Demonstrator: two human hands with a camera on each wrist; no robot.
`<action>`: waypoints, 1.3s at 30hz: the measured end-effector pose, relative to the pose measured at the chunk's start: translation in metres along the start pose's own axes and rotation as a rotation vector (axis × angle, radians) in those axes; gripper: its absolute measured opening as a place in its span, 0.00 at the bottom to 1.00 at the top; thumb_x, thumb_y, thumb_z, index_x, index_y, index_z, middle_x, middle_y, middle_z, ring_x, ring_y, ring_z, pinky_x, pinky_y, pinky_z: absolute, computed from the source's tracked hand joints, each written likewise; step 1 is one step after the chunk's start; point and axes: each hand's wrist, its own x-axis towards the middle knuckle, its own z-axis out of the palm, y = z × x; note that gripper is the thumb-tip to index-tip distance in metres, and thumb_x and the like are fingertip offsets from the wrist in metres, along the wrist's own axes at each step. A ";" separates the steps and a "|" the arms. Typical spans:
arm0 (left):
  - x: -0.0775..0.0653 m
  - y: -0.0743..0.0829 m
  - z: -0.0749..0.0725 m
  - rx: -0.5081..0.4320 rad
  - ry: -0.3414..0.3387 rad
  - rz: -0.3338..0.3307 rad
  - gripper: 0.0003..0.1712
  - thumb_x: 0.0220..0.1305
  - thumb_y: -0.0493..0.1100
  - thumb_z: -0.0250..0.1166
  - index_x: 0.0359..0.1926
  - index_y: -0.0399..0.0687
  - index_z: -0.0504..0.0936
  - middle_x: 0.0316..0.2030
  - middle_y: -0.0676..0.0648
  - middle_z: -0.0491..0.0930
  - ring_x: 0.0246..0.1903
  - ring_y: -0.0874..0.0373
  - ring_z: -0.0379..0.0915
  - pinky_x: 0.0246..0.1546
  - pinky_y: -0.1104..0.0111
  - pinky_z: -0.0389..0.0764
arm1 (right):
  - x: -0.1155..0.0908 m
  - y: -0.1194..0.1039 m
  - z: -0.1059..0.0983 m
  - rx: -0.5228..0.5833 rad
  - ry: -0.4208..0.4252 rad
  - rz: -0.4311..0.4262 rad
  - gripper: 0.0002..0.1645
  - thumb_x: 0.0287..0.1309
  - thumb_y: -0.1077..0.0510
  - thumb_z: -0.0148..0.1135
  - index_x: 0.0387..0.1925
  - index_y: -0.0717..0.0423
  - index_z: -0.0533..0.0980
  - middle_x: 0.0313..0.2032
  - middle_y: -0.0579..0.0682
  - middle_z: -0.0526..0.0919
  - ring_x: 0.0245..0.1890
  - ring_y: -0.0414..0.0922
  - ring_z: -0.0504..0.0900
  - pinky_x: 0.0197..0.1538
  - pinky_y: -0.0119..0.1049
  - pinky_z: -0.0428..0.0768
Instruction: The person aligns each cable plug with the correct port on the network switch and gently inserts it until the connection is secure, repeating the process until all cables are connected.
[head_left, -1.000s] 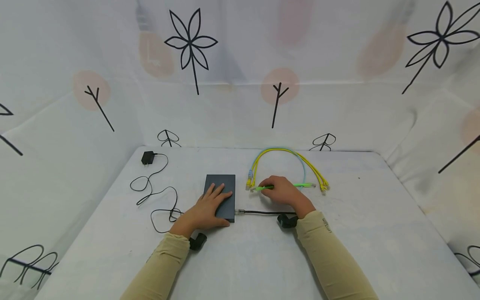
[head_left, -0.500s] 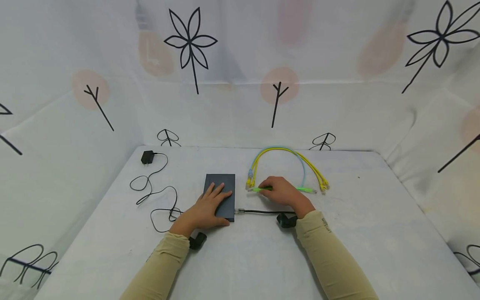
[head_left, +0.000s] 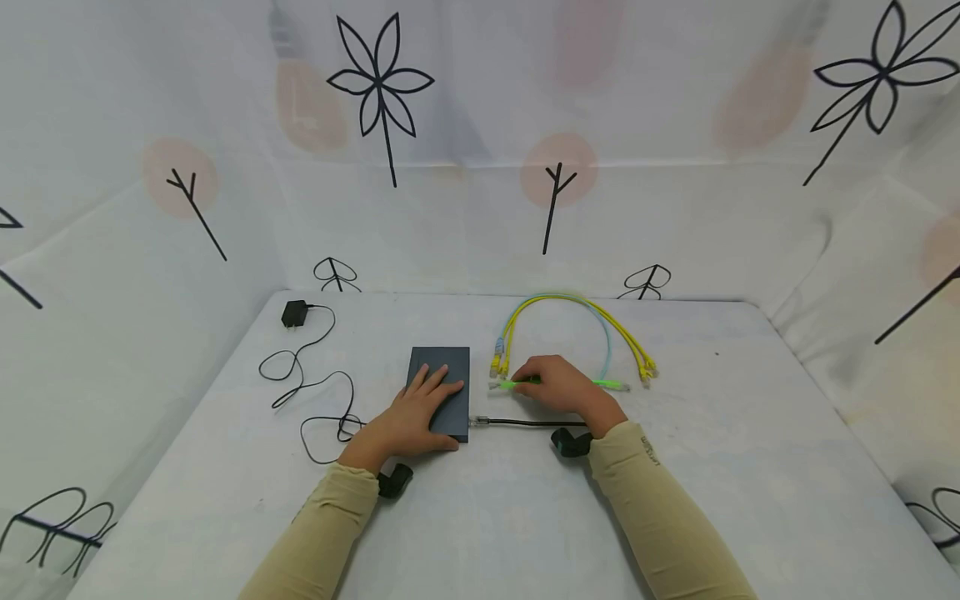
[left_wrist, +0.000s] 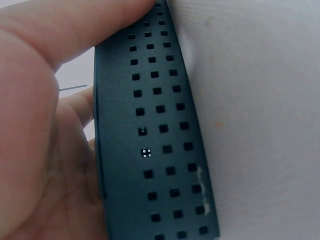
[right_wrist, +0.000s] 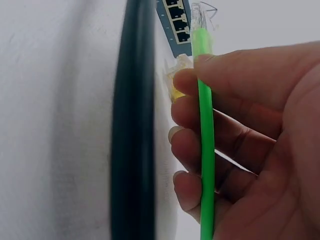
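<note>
My left hand (head_left: 408,421) lies spread over the top of a dark network switch (head_left: 450,408), thumb at its near edge. In the left wrist view the switch's side (left_wrist: 160,125) shows rows of square vent holes. My right hand (head_left: 558,386) pinches a bright green Ethernet cable (right_wrist: 205,120) between thumb and fingers, near one end. Its clear plug (right_wrist: 198,15) points toward the switch's row of ports (right_wrist: 177,22). A black cable (head_left: 525,423) is plugged into the right side of the switch, below my right hand.
Yellow and light blue Ethernet cables (head_left: 555,296) lie in an arc behind my right hand. At the left, a black power adapter (head_left: 295,313) trails a thin looped cord (head_left: 352,400) toward the switch. A patterned cloth wall (head_left: 480,225) encloses the white table.
My right hand has drawn the green cable slightly toward me and left, its plug now nearer the switch and just below the yellow plugs. My left hand stays on the switch.
</note>
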 end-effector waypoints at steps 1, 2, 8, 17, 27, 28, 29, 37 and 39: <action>0.000 0.000 0.000 0.000 0.001 0.001 0.52 0.53 0.62 0.71 0.75 0.64 0.56 0.78 0.50 0.41 0.77 0.44 0.27 0.68 0.37 0.52 | 0.000 -0.001 0.000 0.003 -0.004 -0.004 0.12 0.63 0.54 0.61 0.45 0.50 0.85 0.44 0.46 0.85 0.48 0.46 0.81 0.54 0.44 0.77; 0.000 0.000 0.000 -0.002 0.002 0.002 0.52 0.53 0.62 0.71 0.75 0.64 0.56 0.78 0.50 0.41 0.77 0.44 0.27 0.68 0.37 0.52 | -0.001 -0.001 0.000 0.003 -0.008 -0.006 0.12 0.64 0.54 0.60 0.45 0.50 0.85 0.44 0.46 0.85 0.49 0.47 0.81 0.54 0.45 0.77; 0.001 -0.001 0.000 -0.004 0.004 0.007 0.52 0.53 0.63 0.71 0.75 0.64 0.56 0.78 0.50 0.41 0.77 0.44 0.27 0.67 0.36 0.52 | -0.002 -0.005 0.001 -0.001 -0.028 -0.015 0.12 0.65 0.56 0.59 0.44 0.51 0.85 0.45 0.47 0.85 0.51 0.48 0.81 0.56 0.45 0.77; 0.001 -0.002 0.001 0.000 0.002 0.005 0.52 0.53 0.63 0.70 0.75 0.64 0.55 0.78 0.50 0.40 0.77 0.44 0.26 0.68 0.37 0.52 | 0.000 -0.007 0.007 -0.034 -0.045 -0.029 0.10 0.65 0.54 0.59 0.42 0.48 0.84 0.43 0.44 0.84 0.47 0.43 0.80 0.53 0.42 0.77; 0.002 -0.003 0.001 0.001 0.002 0.009 0.52 0.53 0.64 0.70 0.75 0.65 0.55 0.78 0.51 0.40 0.77 0.45 0.26 0.68 0.37 0.52 | -0.002 -0.015 0.009 -0.016 -0.064 -0.032 0.08 0.65 0.55 0.59 0.40 0.46 0.83 0.41 0.42 0.84 0.43 0.40 0.80 0.50 0.40 0.77; 0.002 -0.003 0.001 0.000 0.001 0.010 0.52 0.53 0.64 0.70 0.75 0.65 0.55 0.78 0.50 0.40 0.77 0.44 0.26 0.68 0.37 0.52 | -0.002 -0.016 0.009 -0.014 -0.068 -0.033 0.08 0.65 0.55 0.59 0.40 0.46 0.83 0.41 0.42 0.84 0.43 0.40 0.80 0.50 0.40 0.77; 0.002 -0.003 0.001 -0.002 -0.001 0.010 0.52 0.53 0.64 0.70 0.75 0.65 0.55 0.78 0.50 0.40 0.77 0.44 0.26 0.68 0.37 0.51 | -0.002 -0.016 0.009 -0.011 -0.070 -0.034 0.08 0.65 0.55 0.59 0.40 0.46 0.83 0.41 0.42 0.84 0.43 0.40 0.80 0.49 0.40 0.77; 0.000 -0.001 0.000 -0.006 -0.014 0.005 0.52 0.54 0.63 0.70 0.75 0.64 0.55 0.78 0.50 0.39 0.77 0.44 0.26 0.68 0.38 0.51 | -0.005 -0.023 0.009 -0.042 -0.091 -0.048 0.09 0.64 0.56 0.60 0.39 0.47 0.85 0.40 0.42 0.85 0.42 0.41 0.81 0.48 0.40 0.78; 0.000 -0.001 -0.001 -0.009 -0.012 0.006 0.52 0.53 0.63 0.70 0.75 0.64 0.55 0.78 0.50 0.40 0.77 0.44 0.26 0.68 0.37 0.51 | -0.005 -0.025 0.009 -0.049 -0.096 -0.058 0.09 0.64 0.56 0.60 0.39 0.47 0.85 0.40 0.43 0.86 0.43 0.41 0.81 0.48 0.39 0.79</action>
